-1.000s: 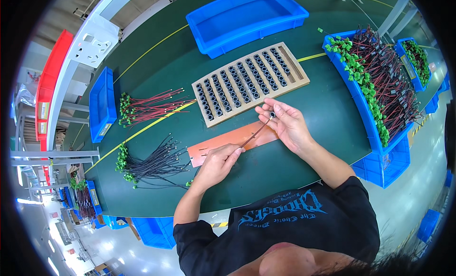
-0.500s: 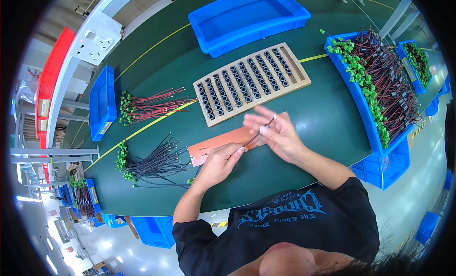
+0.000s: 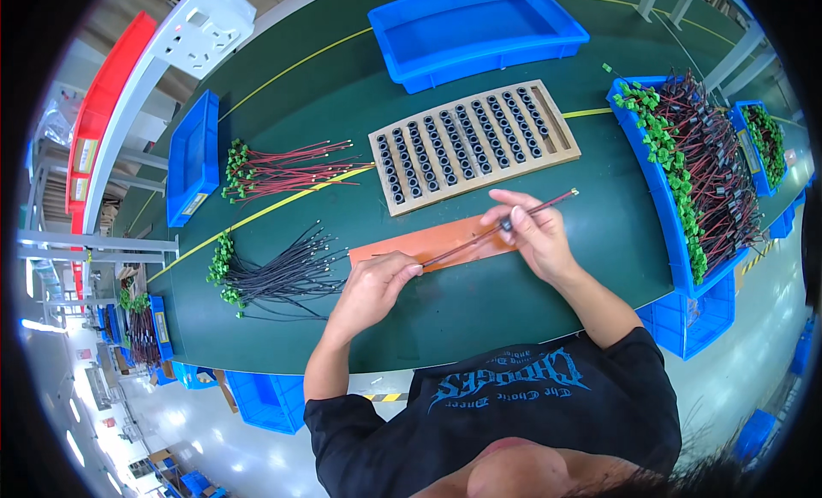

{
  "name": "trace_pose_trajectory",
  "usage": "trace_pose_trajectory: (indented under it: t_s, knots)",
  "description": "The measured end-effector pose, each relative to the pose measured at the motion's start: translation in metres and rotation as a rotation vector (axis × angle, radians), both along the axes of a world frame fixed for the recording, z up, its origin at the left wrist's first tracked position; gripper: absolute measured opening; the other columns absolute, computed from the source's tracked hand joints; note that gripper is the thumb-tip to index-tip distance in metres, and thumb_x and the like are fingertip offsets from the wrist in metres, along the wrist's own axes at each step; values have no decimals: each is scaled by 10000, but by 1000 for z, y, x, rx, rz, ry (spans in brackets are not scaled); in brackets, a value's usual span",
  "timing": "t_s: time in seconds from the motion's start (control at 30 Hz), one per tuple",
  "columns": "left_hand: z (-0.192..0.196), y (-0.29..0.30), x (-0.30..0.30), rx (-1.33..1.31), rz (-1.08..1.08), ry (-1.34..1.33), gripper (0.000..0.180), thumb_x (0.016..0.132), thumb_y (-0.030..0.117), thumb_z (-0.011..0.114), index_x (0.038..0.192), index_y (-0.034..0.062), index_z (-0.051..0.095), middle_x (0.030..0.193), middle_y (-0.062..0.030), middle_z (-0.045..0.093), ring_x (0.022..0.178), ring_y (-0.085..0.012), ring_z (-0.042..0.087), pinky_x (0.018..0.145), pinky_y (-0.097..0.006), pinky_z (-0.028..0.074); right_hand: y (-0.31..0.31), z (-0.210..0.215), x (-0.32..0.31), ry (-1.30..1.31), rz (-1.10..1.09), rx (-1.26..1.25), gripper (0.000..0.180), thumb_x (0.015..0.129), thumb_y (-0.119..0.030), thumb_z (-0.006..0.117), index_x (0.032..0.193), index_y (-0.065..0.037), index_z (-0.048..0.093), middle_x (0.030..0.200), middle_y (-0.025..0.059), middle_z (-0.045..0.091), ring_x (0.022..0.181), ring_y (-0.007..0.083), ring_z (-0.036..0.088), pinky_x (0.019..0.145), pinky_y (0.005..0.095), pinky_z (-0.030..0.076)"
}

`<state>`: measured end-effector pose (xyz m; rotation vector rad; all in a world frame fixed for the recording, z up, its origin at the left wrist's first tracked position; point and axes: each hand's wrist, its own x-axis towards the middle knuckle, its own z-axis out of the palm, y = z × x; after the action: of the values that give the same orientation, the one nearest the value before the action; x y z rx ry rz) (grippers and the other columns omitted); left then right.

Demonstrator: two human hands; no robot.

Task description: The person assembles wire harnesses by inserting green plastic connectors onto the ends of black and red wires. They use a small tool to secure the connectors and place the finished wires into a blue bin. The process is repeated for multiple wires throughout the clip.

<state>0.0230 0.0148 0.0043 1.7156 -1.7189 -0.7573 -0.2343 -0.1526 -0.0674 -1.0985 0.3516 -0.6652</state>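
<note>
My left hand (image 3: 373, 286) is closed on one end of a dark red and black wire pair (image 3: 462, 246). The part inside that fist is hidden. A small black ring-shaped core (image 3: 507, 225) sits on the pair, pinched between the thumb and fingers of my right hand (image 3: 541, 243). Past the core, the wires run up to the right and finish in a light tip. Both hands are over an orange mat (image 3: 385, 246). Beyond them lies a wooden tray (image 3: 396, 208) with rows of black cores in its slots.
Red wires (image 3: 291, 166) and black wires (image 3: 282, 267) with green connectors lie in bundles on the left. A blue bin (image 3: 664, 202) full of finished-looking wire sets stands at right. Blue trays stand at the back (image 3: 479, 63) and far left (image 3: 190, 168).
The core in my right hand has moved right and away from my left hand, with more wire now showing between and beyond my hands. The whole view has shifted slightly.
</note>
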Motion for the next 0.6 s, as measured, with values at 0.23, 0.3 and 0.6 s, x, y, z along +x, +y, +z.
trace_pose_trajectory:
  t_s: [0.23, 0.3, 0.6]
  knots:
    - [2, 6, 1, 33, -26, 57, 203, 931, 177, 771, 1009, -7, 731, 920, -144, 736, 825, -311, 720, 729, -399, 562, 57, 7, 45, 73, 179, 13, 426, 1155, -258, 440, 1420, 51, 567, 1246, 150, 703, 1103, 203, 697, 920, 332, 581]
    - [-4, 18, 22, 42, 76, 88, 278, 813, 116, 878, 1032, -1, 752, 893, -102, 739, 776, -197, 698, 742, -332, 559, 53, 6, 45, 141, 78, -37, 427, 1157, -262, 432, 1402, 59, 571, 1252, 160, 698, 1119, 211, 698, 940, 337, 585]
    - [-55, 49, 85, -19, 166, 788, 268, 958, 12, 731, 1218, -50, 703, 1251, -113, 630, 975, -195, 688, 879, -337, 594, 59, -3, 66, 162, 30, 53, 428, 1155, -282, 438, 1390, 52, 568, 1257, 203, 684, 1133, 289, 725, 950, 364, 597]
